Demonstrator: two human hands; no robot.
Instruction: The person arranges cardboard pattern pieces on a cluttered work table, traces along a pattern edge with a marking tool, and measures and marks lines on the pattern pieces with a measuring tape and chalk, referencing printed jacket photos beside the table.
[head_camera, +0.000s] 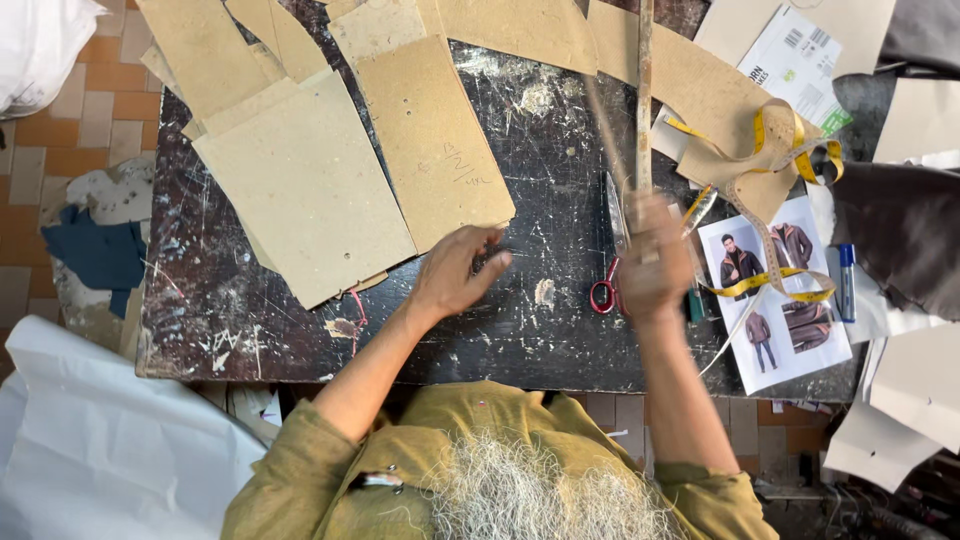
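Note:
My right hand (655, 258) is shut on a long wooden ruler (644, 90) that runs up and away across the dark worktable (540, 150); the hand is blurred. My left hand (458, 270) hovers open, fingers spread, just below the corner of a tan cardboard pattern piece (432, 140). Red-handled scissors (608, 255) lie on the table right beside my right hand. A larger cardboard pattern (305, 185) lies to the left of my left hand.
More cardboard patterns overlap along the table's far edge. A yellow tape measure (775, 150) curls over a printed sheet with jacket photos (785, 295) at the right. A blue pen (847, 280) and dark leather (900, 230) lie further right. White fabric (100, 440) lies lower left.

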